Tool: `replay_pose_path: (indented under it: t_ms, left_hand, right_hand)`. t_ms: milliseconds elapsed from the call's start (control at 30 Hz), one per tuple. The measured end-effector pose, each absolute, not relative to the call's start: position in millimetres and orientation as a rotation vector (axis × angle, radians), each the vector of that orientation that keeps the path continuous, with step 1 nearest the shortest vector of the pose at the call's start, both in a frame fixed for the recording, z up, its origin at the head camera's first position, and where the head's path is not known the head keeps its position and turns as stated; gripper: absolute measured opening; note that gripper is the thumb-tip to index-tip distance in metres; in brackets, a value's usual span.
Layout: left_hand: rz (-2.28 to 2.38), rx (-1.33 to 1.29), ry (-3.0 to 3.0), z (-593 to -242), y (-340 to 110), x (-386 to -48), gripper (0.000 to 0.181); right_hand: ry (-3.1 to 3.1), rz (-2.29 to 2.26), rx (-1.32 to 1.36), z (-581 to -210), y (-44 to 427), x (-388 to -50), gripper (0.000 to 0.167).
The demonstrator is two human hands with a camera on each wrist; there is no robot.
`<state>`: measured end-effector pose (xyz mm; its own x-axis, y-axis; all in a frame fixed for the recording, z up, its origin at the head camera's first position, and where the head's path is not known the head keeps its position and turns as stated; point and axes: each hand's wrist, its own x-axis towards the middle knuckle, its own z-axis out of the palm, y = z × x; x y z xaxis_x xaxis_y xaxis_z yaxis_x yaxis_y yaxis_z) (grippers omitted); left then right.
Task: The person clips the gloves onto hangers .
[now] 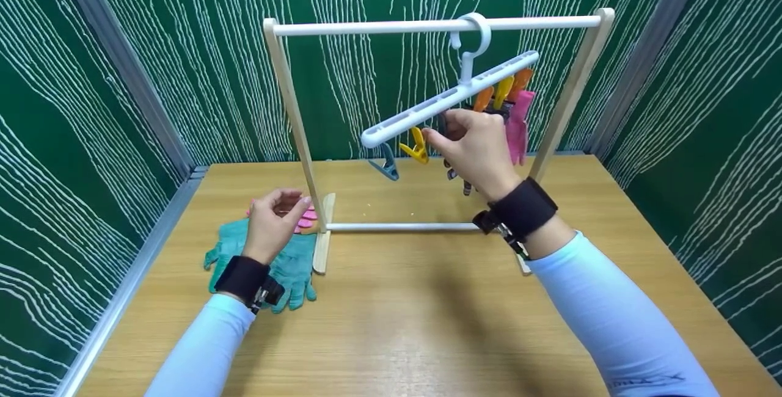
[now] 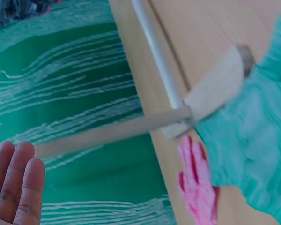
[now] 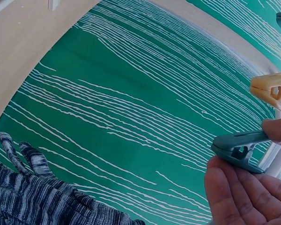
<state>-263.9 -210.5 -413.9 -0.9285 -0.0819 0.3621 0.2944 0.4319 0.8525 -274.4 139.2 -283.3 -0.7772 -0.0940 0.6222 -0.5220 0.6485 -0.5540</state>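
Observation:
My right hand (image 1: 479,146) pinches a grey-blue clothespin (image 3: 241,146) on the underside of a white hanger (image 1: 427,108). The hanger hangs tilted from a rack's top rail. Left of that hand, a yellow clothespin (image 1: 416,148) and a blue clothespin (image 1: 385,165) hang with nothing in them. On the hanger's other half, orange and yellow clips hold a pink glove (image 1: 519,128) and a dark striped glove (image 3: 47,194), partly hidden by my hand in the head view. My left hand (image 1: 272,226), fingers relaxed, holds nothing beside the rack's left post, above teal gloves (image 1: 296,269).
The wooden rack (image 1: 287,98) stands on the table (image 1: 391,317), with a lower white bar (image 1: 403,226) between its feet. Another pink glove (image 2: 196,183) lies by the teal ones at the left foot. Green walls (image 1: 391,98) with white streaks enclose the table.

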Motion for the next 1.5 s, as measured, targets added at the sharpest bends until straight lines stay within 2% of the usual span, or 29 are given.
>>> replay_pose_path:
  t_ms: [567,967,1200,1500]
  left_hand:
    - [-1.363,0.027,-2.599,-442,-232,-278,0.034]
    - [-1.082,0.13,-2.833,-457,-237,-284,0.039]
    - [-0.905,0.148,-2.994,-468,-237,-287,0.053]
    - [-0.806,0.213,-3.098,-472,-235,-290,0.033]
  right_hand:
    - [-2.297,0.998,0.489,-284,141,-275,0.021]
    - [-2.307,0.985,0.493,-283,142,-276,0.023]
    - [-2.303,0.996,0.492,-285,141,-276,0.021]
    - [-2.277,0.979,0.513,-285,141,-275,0.022]
